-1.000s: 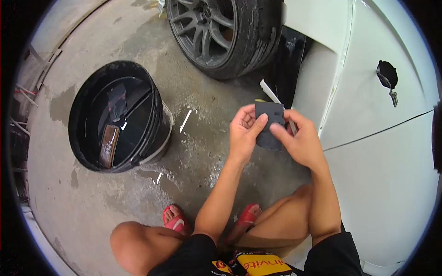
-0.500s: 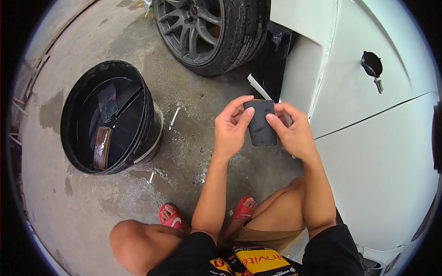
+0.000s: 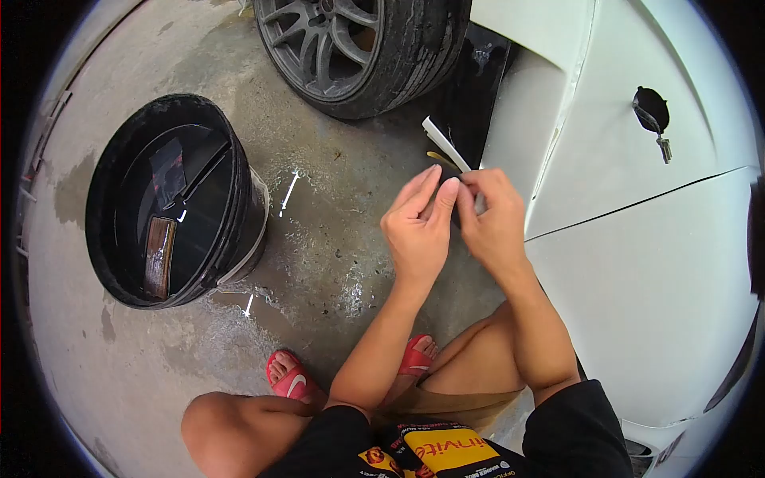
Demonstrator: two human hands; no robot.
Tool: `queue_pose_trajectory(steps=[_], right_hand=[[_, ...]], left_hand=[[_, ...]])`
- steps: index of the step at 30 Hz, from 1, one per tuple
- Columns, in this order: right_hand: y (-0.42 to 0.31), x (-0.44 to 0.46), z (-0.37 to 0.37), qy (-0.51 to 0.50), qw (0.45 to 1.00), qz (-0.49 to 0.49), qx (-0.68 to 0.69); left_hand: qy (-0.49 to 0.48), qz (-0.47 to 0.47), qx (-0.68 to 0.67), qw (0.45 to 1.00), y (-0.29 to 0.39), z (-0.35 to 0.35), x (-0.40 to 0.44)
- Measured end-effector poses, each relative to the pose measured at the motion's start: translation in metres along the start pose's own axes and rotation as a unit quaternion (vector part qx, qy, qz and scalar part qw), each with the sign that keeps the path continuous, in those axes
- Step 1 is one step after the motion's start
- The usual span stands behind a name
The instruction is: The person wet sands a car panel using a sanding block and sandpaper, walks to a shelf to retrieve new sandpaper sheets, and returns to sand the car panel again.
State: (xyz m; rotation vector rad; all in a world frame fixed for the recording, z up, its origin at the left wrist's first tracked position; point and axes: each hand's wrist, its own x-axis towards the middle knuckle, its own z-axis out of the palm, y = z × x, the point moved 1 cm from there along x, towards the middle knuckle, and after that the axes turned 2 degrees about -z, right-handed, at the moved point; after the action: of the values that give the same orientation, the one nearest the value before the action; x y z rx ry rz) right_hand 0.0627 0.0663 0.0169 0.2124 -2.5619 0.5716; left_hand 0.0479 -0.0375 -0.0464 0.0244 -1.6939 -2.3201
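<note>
My left hand [image 3: 417, 233] and my right hand [image 3: 494, 221] are close together in front of me, beside the white car body. Pinched between their fingertips is a dark grey sheet of sandpaper [image 3: 449, 172], seen nearly edge-on and mostly covered by the fingers. A yellowish curved edge [image 3: 441, 158] shows just beyond the fingertips. Behind the hands, a narrow white strip [image 3: 443, 142] slants up to the left; I cannot tell what it belongs to.
At left stands a black bucket [image 3: 97, 247] of dark water, holding a brown block [image 3: 160, 256] and a dark sheet [image 3: 168, 171]. A car wheel [image 3: 358, 56] lies ahead. On the right, the white car panel [image 3: 645, 295] has keys [image 3: 664, 149] hanging at a round opening. The concrete floor is wet.
The sheet faced me broadly before; now it is turned or folded edge-on. Both hands have come closer together, the left moving right. The view has shifted slightly.
</note>
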Motion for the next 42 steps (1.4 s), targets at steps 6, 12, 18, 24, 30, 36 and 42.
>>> queue_pose_trajectory(steps=[6,12,18,24,30,36,42], right_hand=[[-0.018,-0.008,0.014,-0.086,0.995,-0.053,0.014],[-0.014,0.003,-0.006,-0.079,0.973,0.178,0.124],[-0.009,0.003,-0.009,-0.181,0.905,0.256,0.287],[-0.006,0.006,-0.007,-0.186,0.917,0.222,0.274],[-0.007,0.005,-0.002,-0.181,0.906,0.26,0.281],[-0.014,0.006,-0.004,-0.163,0.908,0.267,0.28],[-0.008,0.003,-0.008,-0.148,0.924,0.253,0.245]], left_hand=[[0.068,-0.158,-0.137,0.976,-0.004,-0.004,0.0],[0.015,-0.136,-0.172,0.975,-0.012,-0.029,0.021],[-0.075,-0.117,-0.175,0.975,-0.012,-0.037,0.027],[-0.128,-0.082,-0.106,0.983,-0.013,-0.05,0.034],[-0.136,-0.108,-0.151,0.973,-0.011,-0.053,0.029],[-0.153,-0.104,-0.141,0.973,-0.009,-0.057,0.028],[-0.2,-0.094,-0.074,0.972,-0.006,-0.064,0.027]])
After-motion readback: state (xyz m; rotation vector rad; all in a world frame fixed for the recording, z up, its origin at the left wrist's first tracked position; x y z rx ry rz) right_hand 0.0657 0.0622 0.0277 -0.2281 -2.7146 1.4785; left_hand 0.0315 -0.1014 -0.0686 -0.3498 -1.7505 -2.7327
